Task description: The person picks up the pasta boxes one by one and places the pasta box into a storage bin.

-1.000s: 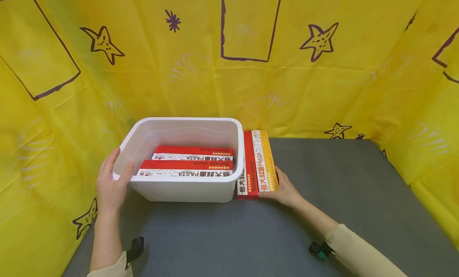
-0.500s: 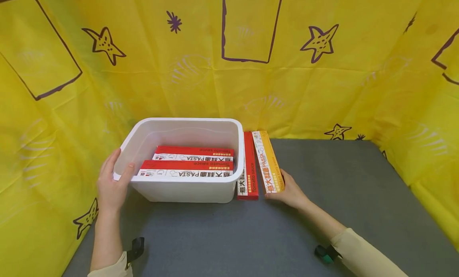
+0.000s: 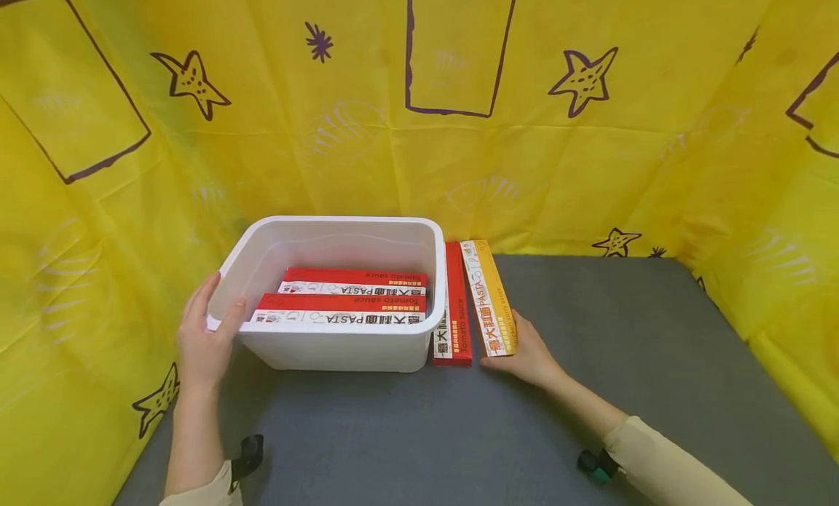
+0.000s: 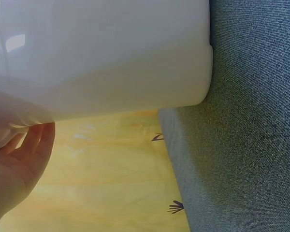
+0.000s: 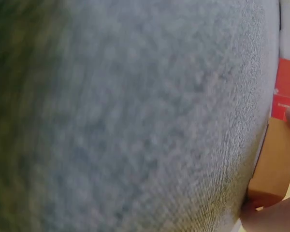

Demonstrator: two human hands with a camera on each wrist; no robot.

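Note:
My left hand (image 3: 205, 338) grips the front left corner of a white plastic bin (image 3: 341, 349), thumb inside the rim and fingers outside. Two red-and-white pasta boxes (image 3: 341, 302) lie lengthwise in it, one behind the other. On the right, my right hand (image 3: 527, 353) holds the near end of a yellow-and-white pasta box (image 3: 488, 298) between thumb and fingers. Just left of that box, against the bin's right side, stands another red pasta box (image 3: 459, 309); a narrow gap parts the two at the near end. In the right wrist view the orange end of the yellow box (image 5: 275, 159) shows beside the thumb.
Grey cloth covers the table (image 3: 393, 440). A yellow patterned curtain (image 3: 367, 171) hangs close behind the bin and along both sides. Black camera mounts (image 3: 247, 456) sit at the wrists.
My right hand has shifted the yellow pasta box's near end rightward, away from the red box, opening a wedge-shaped gap. The left hand and the bin stay in place.

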